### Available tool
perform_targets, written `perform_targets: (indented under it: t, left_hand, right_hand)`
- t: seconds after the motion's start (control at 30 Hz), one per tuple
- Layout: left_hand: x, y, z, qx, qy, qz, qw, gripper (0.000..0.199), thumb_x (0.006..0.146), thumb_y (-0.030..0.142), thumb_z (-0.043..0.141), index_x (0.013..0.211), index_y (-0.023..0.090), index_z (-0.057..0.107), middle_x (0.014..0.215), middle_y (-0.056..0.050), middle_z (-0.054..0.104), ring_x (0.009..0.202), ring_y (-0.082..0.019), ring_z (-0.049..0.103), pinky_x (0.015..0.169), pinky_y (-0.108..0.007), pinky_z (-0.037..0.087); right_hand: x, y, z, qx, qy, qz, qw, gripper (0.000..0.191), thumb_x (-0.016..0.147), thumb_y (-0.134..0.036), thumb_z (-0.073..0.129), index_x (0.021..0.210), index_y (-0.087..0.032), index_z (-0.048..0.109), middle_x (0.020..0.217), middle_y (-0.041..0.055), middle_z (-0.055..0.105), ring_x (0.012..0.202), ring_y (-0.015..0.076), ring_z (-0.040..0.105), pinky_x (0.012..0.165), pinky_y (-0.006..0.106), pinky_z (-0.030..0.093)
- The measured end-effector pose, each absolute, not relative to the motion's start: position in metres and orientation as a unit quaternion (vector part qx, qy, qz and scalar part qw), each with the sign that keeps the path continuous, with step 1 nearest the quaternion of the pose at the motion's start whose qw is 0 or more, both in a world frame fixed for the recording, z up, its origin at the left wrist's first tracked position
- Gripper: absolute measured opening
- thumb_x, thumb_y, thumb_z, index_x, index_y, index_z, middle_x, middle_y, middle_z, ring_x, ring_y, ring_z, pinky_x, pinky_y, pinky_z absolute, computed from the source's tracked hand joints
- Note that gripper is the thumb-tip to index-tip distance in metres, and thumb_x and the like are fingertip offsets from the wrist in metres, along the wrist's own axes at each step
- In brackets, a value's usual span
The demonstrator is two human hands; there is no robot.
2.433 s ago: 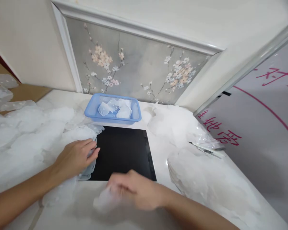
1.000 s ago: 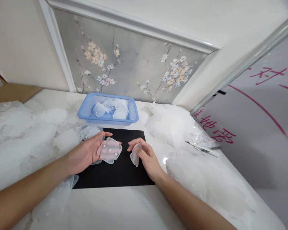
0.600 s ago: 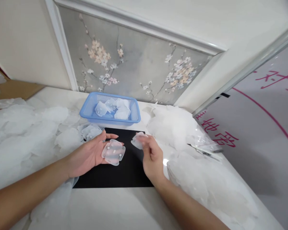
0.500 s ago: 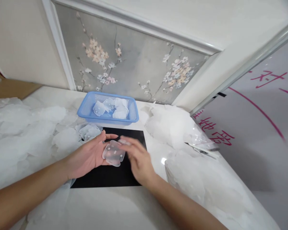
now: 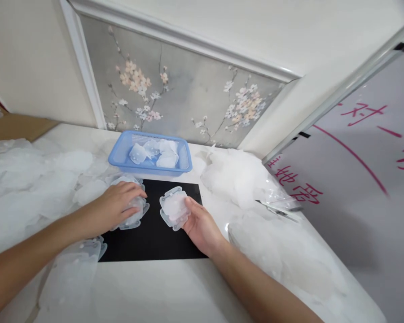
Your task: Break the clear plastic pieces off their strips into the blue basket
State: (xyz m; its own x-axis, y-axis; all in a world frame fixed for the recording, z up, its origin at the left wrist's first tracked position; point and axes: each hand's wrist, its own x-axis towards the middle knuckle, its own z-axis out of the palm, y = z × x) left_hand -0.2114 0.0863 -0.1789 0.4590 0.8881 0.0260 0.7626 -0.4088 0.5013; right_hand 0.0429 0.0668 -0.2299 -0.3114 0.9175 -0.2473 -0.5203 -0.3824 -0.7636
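Note:
My right hand (image 5: 202, 224) holds a thin, translucent, squarish plastic piece (image 5: 174, 207) with rounded tabs along its edges. Its thumb lies on top and the fingers are underneath, above a black mat (image 5: 155, 246). To the left, my left hand (image 5: 123, 202) curls palm-down over another translucent tabbed piece (image 5: 133, 220) at the mat's left side. The fingers and thumb rest on that piece, though part of their contact is hidden. More similar pieces (image 5: 82, 251) lie by my left forearm, overlapping the mat's lower left corner.
Behind the mat stands a blue basket (image 5: 148, 169) with several translucent pieces inside. A large heap of such pieces (image 5: 16, 197) spreads across the left. White heaps (image 5: 235, 175) lie on the right, near a metal tool (image 5: 279, 211). A whiteboard (image 5: 350, 206) with red writing borders the right side.
The tabbed piece has gone from between both hands to my right hand alone, now turned palm-up. My left hand has turned over and moved left onto the pieces beside the mat.

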Motion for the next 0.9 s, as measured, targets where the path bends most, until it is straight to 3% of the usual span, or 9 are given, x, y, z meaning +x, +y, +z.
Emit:
perform_targets:
  t: [0.2,0.3,0.43,0.53,0.67,0.77,0.9]
  left_hand:
    - [-0.212,0.09,-0.179,0.846,0.495,0.099,0.168,0.036,0.081,0.025,0.066,0.117,0.028,0.07,0.118,-0.009,0.068,0.109,-0.033,0.06,0.092,-0.046,0.047]
    - [-0.209,0.09,-0.176,0.844,0.506,0.079,0.157,0.038,0.08,0.026,0.066,0.117,0.027,0.069,0.114,-0.009,0.068,0.106,-0.033,0.059,0.089,-0.045,0.046]
    - [-0.209,0.091,-0.179,0.843,0.51,0.083,0.149,0.034,0.079,0.029,0.068,0.113,0.028,0.07,0.107,-0.007,0.066,0.103,-0.032,0.058,0.088,-0.043,0.045]
    - [-0.209,0.091,-0.181,0.843,0.513,0.077,0.143,0.032,0.08,0.027,0.067,0.112,0.027,0.071,0.108,-0.008,0.066,0.104,-0.033,0.057,0.088,-0.044,0.044]
    - [-0.205,0.09,-0.178,0.845,0.514,0.063,0.132,0.031,0.08,0.024,0.067,0.111,0.024,0.071,0.107,-0.009,0.067,0.105,-0.033,0.058,0.087,-0.044,0.043]
    - [-0.203,0.09,-0.173,0.845,0.513,0.055,0.136,0.028,0.081,0.02,0.064,0.107,0.023,0.071,0.105,-0.009,0.068,0.103,-0.033,0.059,0.087,-0.044,0.043]
    - [-0.205,0.089,-0.171,0.838,0.513,0.073,0.172,0.019,0.086,0.024,0.056,0.098,0.023,0.071,0.099,-0.009,0.069,0.101,-0.031,0.06,0.086,-0.043,0.044]
  right_hand:
    - [0.045,0.068,-0.223,-0.324,-0.268,0.788,0.45,0.036,0.087,-0.048,0.066,0.107,-0.019,0.071,0.109,0.0093,0.073,0.099,0.0253,0.068,0.075,0.034,0.055]
    - [0.047,0.067,-0.221,-0.36,-0.317,0.752,0.453,0.038,0.083,-0.055,0.07,0.093,-0.018,0.074,0.086,0.0063,0.072,0.079,0.0198,0.065,0.063,0.028,0.05]
    - [0.055,0.069,-0.216,-0.462,-0.453,0.639,0.416,0.043,0.079,-0.06,0.072,0.077,-0.017,0.072,0.053,-0.0037,0.048,0.051,0.0106,0.04,0.046,0.024,0.031]
    - [0.063,0.072,-0.211,-0.509,-0.545,0.561,0.359,0.047,0.083,-0.061,0.065,0.066,-0.018,0.064,0.051,-0.0063,0.037,0.046,0.008,0.029,0.044,0.024,0.021]
    - [0.072,0.076,-0.206,-0.522,-0.597,0.537,0.289,0.045,0.088,-0.055,0.057,0.062,-0.019,0.055,0.05,-0.0072,0.034,0.045,0.0074,0.029,0.044,0.024,0.022]
    - [0.075,0.079,-0.206,-0.528,-0.59,0.546,0.273,0.044,0.089,-0.053,0.055,0.061,-0.019,0.056,0.05,-0.0062,0.038,0.045,0.0076,0.032,0.045,0.023,0.024]
    - [0.074,0.083,-0.211,-0.543,-0.556,0.558,0.292,0.037,0.084,-0.052,0.06,0.072,-0.018,0.065,0.061,-0.0018,0.056,0.046,0.0073,0.034,0.045,0.023,0.025]
